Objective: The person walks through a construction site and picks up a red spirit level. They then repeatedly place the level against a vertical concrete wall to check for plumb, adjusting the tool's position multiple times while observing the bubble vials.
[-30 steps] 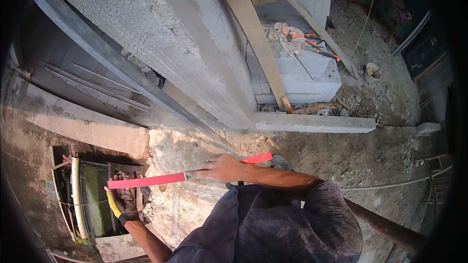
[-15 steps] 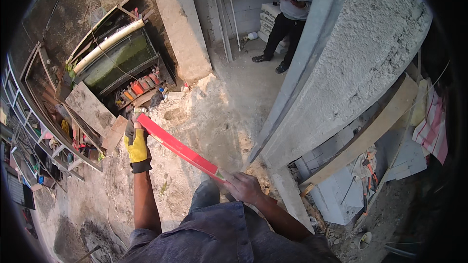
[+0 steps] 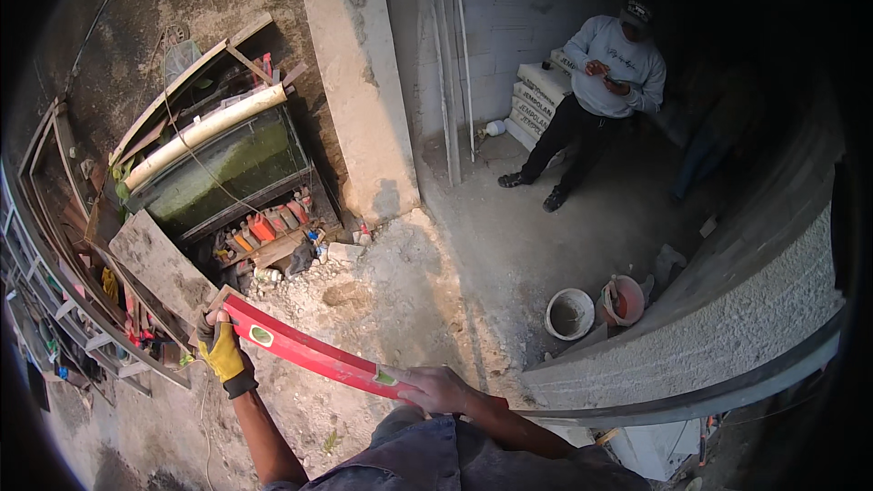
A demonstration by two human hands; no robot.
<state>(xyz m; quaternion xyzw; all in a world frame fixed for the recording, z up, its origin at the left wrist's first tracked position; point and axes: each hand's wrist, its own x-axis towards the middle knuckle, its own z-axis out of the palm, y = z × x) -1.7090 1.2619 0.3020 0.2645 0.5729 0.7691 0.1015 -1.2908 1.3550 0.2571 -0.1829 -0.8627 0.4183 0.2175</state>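
Observation:
My left hand [image 3: 221,350], in a yellow and black glove, grips the left end of a long red spirit level [image 3: 314,355] with pale vials in it. The level slants down to the right across the front of my body. My bare right hand [image 3: 436,391] holds it farther right, beside the middle vial. The level's far right end is partly hidden by my forearm and hand. Below, rubble [image 3: 336,295] lies on the pale, rough concrete ground.
A co-worker [image 3: 605,68] holds a phone beside stacked bags [image 3: 538,100]; another person [image 3: 714,136] stands in shadow. Two buckets [image 3: 568,316] sit by the right wall. A green-stained glass tank [image 3: 227,168], boards and metal frames [image 3: 86,327] crowd the left. A metal beam [image 3: 682,414] runs lower right.
The view has swung from the plastered column and block work toward the recess with the co-worker. The level has turned with me, its left end now higher in the picture, both hands still on it.

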